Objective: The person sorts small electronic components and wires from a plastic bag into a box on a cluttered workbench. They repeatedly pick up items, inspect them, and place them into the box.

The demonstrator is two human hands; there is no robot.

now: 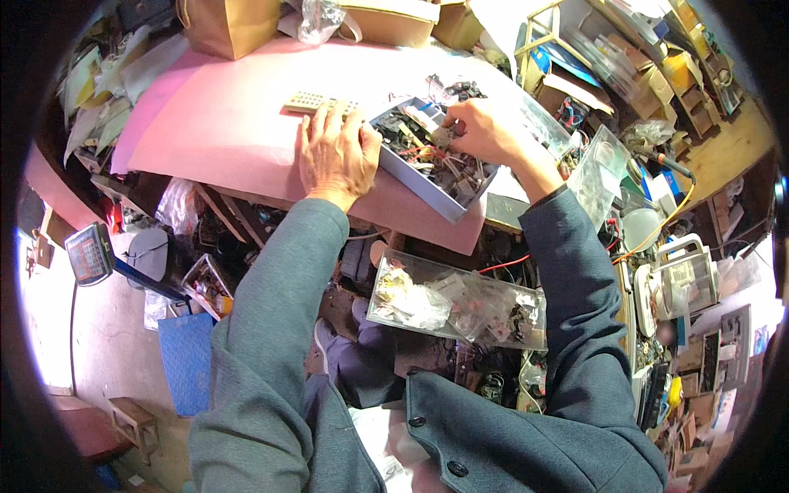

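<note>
My left hand (342, 151) rests palm down on the pink tabletop (234, 129), fingers a little apart. Its fingertips reach the near edge of a pale device with rows of keys (308, 101), perhaps a calculator. Beside it, at an angle, sits a shallow blue-grey tray (422, 188) full of small electrical parts and short wires (425, 154), some red and some white. Over the tray's far right side, my right hand (484, 132) reaches in with thumb and fingers curled together among the parts. Whether a part is pinched there is too unclear to tell.
Loose dark parts (465, 89) lie behind the tray. A clear plastic drawer (456, 302) with bagged parts sticks out below the tabletop. Cardboard boxes (388, 21) line the back edge. At right, a soldering iron (669, 163) with an orange cable lies among clutter.
</note>
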